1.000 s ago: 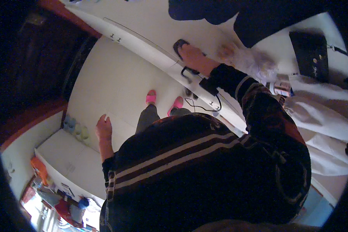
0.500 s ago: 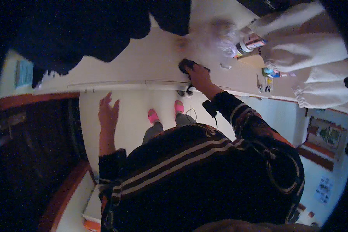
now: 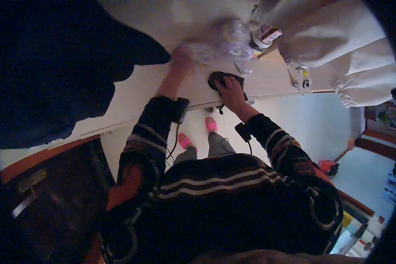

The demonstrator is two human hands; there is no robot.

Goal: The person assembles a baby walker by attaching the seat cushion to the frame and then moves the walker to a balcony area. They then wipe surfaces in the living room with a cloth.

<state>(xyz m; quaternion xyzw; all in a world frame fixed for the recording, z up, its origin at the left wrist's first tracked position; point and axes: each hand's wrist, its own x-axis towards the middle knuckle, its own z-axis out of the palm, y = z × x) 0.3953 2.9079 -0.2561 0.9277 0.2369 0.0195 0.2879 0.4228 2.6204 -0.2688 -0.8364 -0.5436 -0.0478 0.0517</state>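
Observation:
My right hand (image 3: 231, 91) is closed over a small black item (image 3: 220, 79) at the near edge of a white surface (image 3: 156, 81). Its exact kind does not show. Motion blurs my left hand (image 3: 183, 59), which reaches out over the surface beside a crumpled clear plastic bag (image 3: 233, 39). Whether the left fingers touch the bag cannot be made out. Between the bag and the black item lies a small pale packet (image 3: 243, 67).
A white tub with a coloured label (image 3: 265, 36) stands right of the bag. Keys (image 3: 293, 81) lie near the edge, by pale curtains (image 3: 325, 39). Large dark cloth (image 3: 66, 66) hangs at upper left. Cabled black boxes, one at the left wrist (image 3: 180, 110), sit on both forearms.
My left hand has swung from beside the surface's near edge up and right toward the plastic bag. The right hand stays on the black item. The whole view has shifted and turned.

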